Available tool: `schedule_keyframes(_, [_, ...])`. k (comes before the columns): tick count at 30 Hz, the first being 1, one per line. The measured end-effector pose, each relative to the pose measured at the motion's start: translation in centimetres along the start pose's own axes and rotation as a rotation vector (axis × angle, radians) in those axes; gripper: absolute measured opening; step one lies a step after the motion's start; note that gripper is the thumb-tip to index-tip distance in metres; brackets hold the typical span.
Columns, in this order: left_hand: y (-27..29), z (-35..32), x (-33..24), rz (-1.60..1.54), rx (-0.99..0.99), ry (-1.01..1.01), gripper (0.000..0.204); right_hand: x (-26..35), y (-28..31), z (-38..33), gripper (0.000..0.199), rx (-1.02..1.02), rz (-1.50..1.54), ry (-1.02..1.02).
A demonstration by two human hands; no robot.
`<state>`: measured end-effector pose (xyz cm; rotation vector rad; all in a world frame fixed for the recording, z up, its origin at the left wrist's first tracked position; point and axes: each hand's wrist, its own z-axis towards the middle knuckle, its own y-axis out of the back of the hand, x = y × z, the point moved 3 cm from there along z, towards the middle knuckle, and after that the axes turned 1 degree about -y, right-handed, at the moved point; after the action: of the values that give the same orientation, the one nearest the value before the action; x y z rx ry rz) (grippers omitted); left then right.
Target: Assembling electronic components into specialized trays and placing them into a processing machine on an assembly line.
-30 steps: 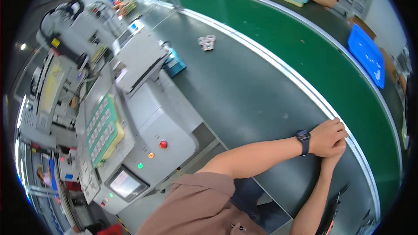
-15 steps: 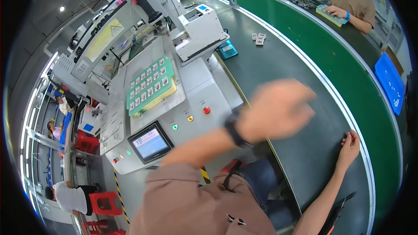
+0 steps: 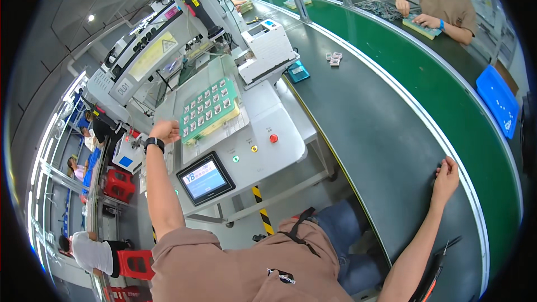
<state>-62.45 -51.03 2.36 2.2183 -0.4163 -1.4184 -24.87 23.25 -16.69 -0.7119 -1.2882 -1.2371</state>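
My left hand (image 3: 166,131), with a dark watch on its wrist, is at the near-left edge of a green tray (image 3: 193,132) on the machine bed. Its fingers are curled toward the tray; whether they touch it or hold anything is hidden. Small pale square parts (image 3: 209,113) sit in rows on the tray, which rests on a yellowish block. At the right, over the dark bench (image 3: 386,151), my right hand (image 3: 446,176) has its fingers pinched together; what is between them, if anything, is too small to name.
A touch screen (image 3: 206,179) and a red button (image 3: 273,138) are on the machine's front. Small parts (image 3: 334,59) and a blue device (image 3: 298,71) are on the bench. Beyond a green conveyor (image 3: 403,61) a co-worker (image 3: 442,0) handles another tray.
My left hand has swung left from over the bench to the tray's edge. My right hand stays almost where it was. The view has shifted slightly.
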Motion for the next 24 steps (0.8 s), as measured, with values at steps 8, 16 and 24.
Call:
schedule_keyframes(8, [0.5,3.2,3.4,-0.358,0.074,0.065,0.010,0.7,-0.5,-0.2,0.018,0.000,0.025,-0.042])
schedule_keyframes(16, [-0.5,2.1,2.7,-0.435,0.114,0.082,0.016,1.1,-0.3,-0.4,0.016,-0.014,0.014,-0.020])
schedule_keyframes(24, [-0.8,0.3,0.4,-0.673,0.244,-0.008,0.035,0.8,-0.3,-0.4,0.016,-0.015,-0.006,-0.013])
